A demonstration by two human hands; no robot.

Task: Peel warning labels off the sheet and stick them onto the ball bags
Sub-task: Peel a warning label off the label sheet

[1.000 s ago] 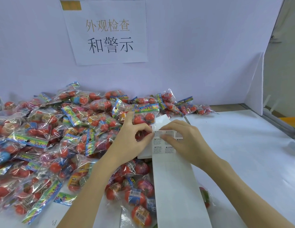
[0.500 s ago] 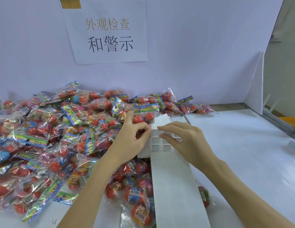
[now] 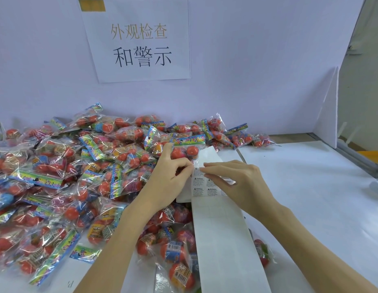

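Two hands, left hand (image 3: 169, 178) and right hand (image 3: 236, 182), pinch one label sheet (image 3: 222, 229) beside dozens of ball bags (image 3: 78, 176).

Two hands: left (image 3: 167, 182), right (image 3: 236, 185), both at centre frame. One label sheet (image 3: 224, 233) runs from centre to the bottom edge, with about six printed labels (image 3: 205, 188) visible. One sign (image 3: 139, 39) at upper centre. Ball bags (image 3: 63, 172) fill the left half, too many to count.

We see ball bags (image 3: 95, 166) in glossy, crinkly clear plastic over smooth red balls. Label sheet (image 3: 224, 235) is matt white paper; wall sign (image 3: 139, 41) plain paper too. Table (image 3: 310, 197) surface white, matt.
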